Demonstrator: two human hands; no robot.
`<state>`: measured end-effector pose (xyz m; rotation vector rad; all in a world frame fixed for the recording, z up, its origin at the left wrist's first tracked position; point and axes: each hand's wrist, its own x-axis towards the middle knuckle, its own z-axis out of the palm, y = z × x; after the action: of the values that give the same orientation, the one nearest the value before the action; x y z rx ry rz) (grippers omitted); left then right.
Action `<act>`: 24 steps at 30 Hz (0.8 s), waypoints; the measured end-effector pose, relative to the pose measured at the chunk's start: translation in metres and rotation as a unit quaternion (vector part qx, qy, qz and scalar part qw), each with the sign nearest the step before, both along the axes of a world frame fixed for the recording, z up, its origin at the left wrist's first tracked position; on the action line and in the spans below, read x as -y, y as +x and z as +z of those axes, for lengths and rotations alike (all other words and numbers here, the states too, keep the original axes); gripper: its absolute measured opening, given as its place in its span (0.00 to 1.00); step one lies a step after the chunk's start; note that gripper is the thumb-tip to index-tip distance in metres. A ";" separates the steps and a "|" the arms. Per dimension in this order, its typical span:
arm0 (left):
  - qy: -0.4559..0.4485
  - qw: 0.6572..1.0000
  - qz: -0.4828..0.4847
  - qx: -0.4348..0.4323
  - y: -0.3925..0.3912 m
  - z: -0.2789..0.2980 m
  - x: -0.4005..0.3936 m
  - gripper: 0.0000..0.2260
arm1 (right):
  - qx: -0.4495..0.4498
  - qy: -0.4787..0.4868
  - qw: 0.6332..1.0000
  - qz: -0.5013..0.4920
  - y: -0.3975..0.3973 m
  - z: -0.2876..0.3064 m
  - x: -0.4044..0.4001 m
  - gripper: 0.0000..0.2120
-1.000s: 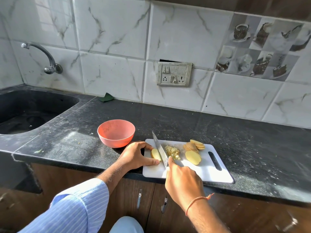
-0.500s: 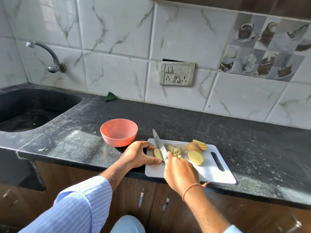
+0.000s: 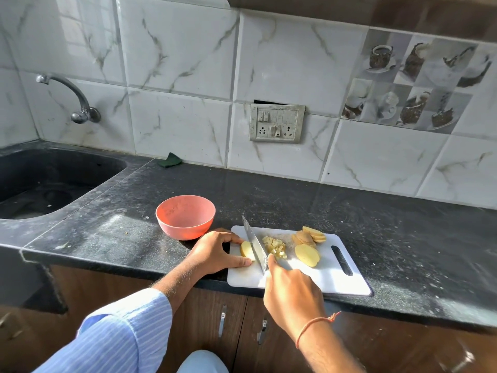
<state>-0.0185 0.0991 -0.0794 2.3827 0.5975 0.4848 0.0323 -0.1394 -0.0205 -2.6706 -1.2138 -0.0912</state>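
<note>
From my seat very little has shifted over the last second. The knife (image 3: 254, 243) sits in almost the same line across the board (image 3: 330, 281), tip pointing away from me, blade right against the right face of the potato (image 3: 246, 250). Half a second back the view swung a touch and the blade looked slightly higher. Now it looks down on the board, so I read this as one chopping stroke landing, not a change of place. My right hand (image 3: 293, 289) is wrapped round the handle, which it hides almost wholly, with the forefinger running up towards the blade. My left hand (image 3: 215, 254) pinches the potato at the board's left end, thumb on the near side and fingers curled over the far side, close to the edge. The potato looks no smaller than it did, and I cannot tell that the dice (image 3: 274, 246) just right of the blade have grown. The slices (image 3: 312, 235) lie untouched at the far right of the board, and the bowl (image 3: 185, 216) stands on the counter (image 3: 295, 200) behind my left hand with nothing visible in it. My judgement is that the dicing is partway through, this piece is nearly spent, the slices come next, and my left fingertips need to creep back before the next stroke.
</note>
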 end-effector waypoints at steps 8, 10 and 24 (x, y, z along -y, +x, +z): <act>0.001 1.000 0.013 0.002 0.001 -0.008 -0.003 0.36 | -0.009 0.023 1.000 0.003 -0.003 0.005 -0.009 0.23; -0.006 1.000 0.014 0.000 0.002 -0.008 -0.002 0.35 | -0.008 0.010 1.000 -0.001 -0.004 0.004 -0.016 0.23; 0.004 1.000 0.018 0.009 0.000 -0.002 0.001 0.28 | 0.021 -0.076 0.997 0.005 -0.012 0.004 -0.005 0.28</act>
<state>-0.0187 0.0981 -0.0813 2.3761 0.6335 0.5252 0.0201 -0.1345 -0.0169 -2.8053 -1.2943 -0.0565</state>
